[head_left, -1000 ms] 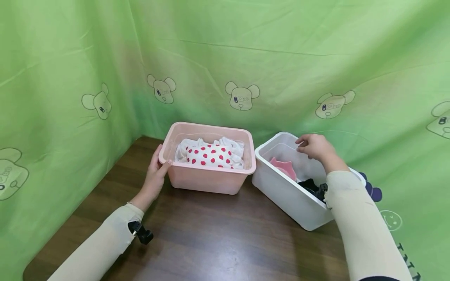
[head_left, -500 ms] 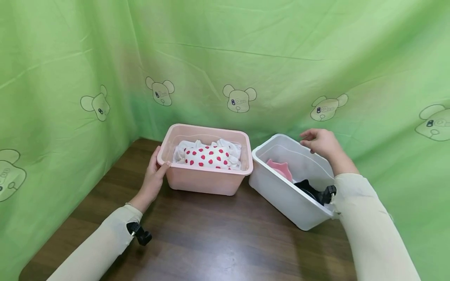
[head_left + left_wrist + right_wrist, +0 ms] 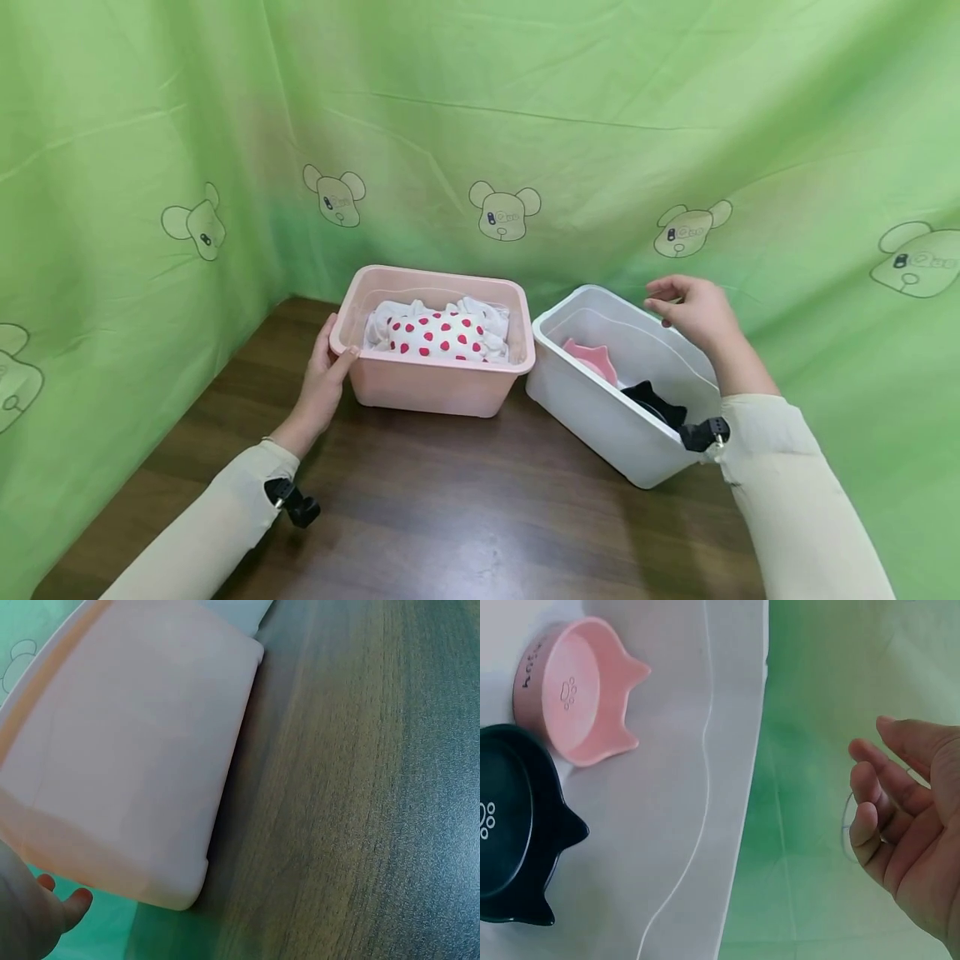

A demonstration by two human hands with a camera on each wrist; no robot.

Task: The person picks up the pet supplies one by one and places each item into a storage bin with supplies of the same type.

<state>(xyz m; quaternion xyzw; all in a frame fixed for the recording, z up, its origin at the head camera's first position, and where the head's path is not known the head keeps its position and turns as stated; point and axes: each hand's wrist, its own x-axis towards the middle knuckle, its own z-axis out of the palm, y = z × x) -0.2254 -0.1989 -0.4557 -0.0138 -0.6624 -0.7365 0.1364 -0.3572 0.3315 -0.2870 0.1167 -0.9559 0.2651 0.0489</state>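
My left hand grips the left end of a pink plastic bin, thumb over the front rim and fingers along the side. In the bin lies folded white fabric with red dots. Over the far rim of a white plastic bin hovers my right hand, holding nothing, its fingers loosely bent. Two cat-eared pet bowls sit inside the white bin: a pink bowl with a paw print, and a dark bowl nearer the front.
The bins stand side by side on a dark wooden table, the white one angled. A green curtain with mouse-head drawings hangs close behind them and along the left edge. Small black cameras are strapped on both sleeves.
My right hand has moved slightly up and to the right, from over the white bin to its far rim. The left hand keeps its grip. The head view has shifted a little.
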